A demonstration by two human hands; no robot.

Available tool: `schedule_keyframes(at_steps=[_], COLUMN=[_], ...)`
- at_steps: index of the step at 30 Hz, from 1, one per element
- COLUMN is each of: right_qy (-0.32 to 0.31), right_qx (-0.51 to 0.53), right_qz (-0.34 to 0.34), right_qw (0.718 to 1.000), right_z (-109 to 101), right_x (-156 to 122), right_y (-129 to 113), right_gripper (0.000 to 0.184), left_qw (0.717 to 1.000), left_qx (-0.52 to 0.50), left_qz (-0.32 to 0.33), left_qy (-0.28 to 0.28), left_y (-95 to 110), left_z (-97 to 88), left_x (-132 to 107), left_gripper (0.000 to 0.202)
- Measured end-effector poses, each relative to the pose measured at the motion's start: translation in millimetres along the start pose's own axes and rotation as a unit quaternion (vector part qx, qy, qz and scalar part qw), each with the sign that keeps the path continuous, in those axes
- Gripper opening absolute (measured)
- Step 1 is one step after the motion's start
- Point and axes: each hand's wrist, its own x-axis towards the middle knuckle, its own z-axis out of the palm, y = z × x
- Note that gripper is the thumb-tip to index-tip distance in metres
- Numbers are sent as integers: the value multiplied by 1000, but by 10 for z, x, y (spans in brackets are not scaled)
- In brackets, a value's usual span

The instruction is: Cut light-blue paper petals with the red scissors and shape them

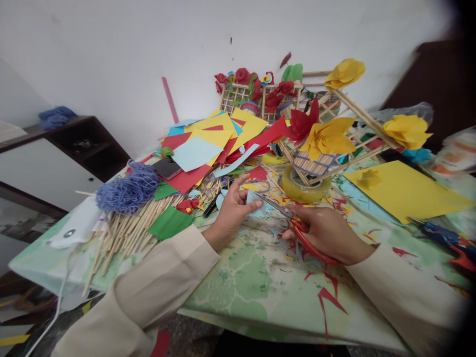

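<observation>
Between the thumb and fingers of my left hand (233,213) is a small light blue paper piece (255,204). My right hand (327,232) grips orange-handled scissors (307,241), with the fingers through the handles. The scissor blades point left and their tips reach the edge of the blue paper. Red, yellow and blue paper scraps lie on the green-patterned tablecloth (238,282) under and around both hands. Just beyond the scissors stands a roll of clear tape (305,187).
Thin sticks (128,233) and a blue yarn bundle (128,187) lie at left. Coloured paper sheets (199,151) are piled at the back. Stick frames bearing paper flowers (329,139) stand at back right. A yellow sheet (405,191) and a glue gun (442,235) lie at right.
</observation>
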Motion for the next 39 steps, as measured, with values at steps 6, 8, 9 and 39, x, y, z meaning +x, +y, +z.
schedule_keyframes(at_steps=[6, 8, 9, 39], right_qy=[-11, -18, -20, 31], right_qx=[12, 10, 10, 394], right_qz=[4, 5, 5, 94], right_qw=[1000, 1000, 1000, 914], right_z=[-6, -11, -13, 15], right_x=[2, 2, 2, 85], right_y=[-2, -8, -10, -241], right_gripper=[40, 41, 41, 45], left_qw=[1000, 1000, 1000, 951], left_qx=[4, 5, 5, 170], left_qz=[2, 3, 2, -123], left_qy=[-3, -5, -5, -226], left_y=[-3, -1, 0, -164], left_z=[-20, -20, -19, 166], left_x=[5, 4, 3, -236], left_gripper=[87, 86, 86, 79])
